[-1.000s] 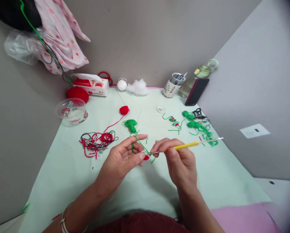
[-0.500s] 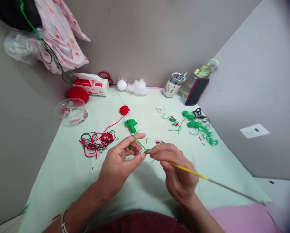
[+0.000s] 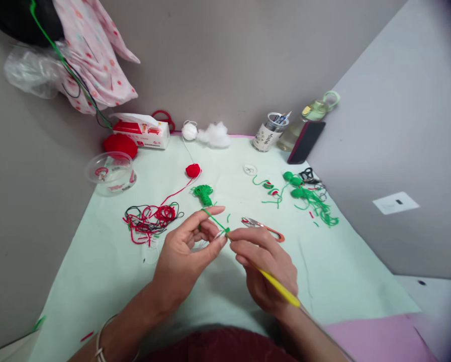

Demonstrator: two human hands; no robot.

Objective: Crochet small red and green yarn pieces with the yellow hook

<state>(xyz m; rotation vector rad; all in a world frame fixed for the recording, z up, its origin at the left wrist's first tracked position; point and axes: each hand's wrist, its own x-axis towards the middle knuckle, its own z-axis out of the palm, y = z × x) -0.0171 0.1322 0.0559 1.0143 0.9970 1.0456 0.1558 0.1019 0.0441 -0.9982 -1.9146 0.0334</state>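
My left hand pinches a small green crochet piece between thumb and fingers. Green yarn runs taut over its raised index finger, and some white yarn shows near the thumb. In my right hand is a crochet hook with a yellow handle, held like a pen; its tip meets the green piece and is too small to make out. Just beyond the hands lies a bundle of green yarn. Thread snips with orange handles rest behind my right hand.
Tangled red and black yarn lies at left, near a clear plastic tub and a tissue box. A red yarn ball sits mid-table. Green crocheted pieces, a phone, a bottle and a pen can stand or lie right.
My right hand has moved slightly left and turned, so the hook's handle now points more steeply down toward me. The snips show more fully. My left hand stays nearly still.
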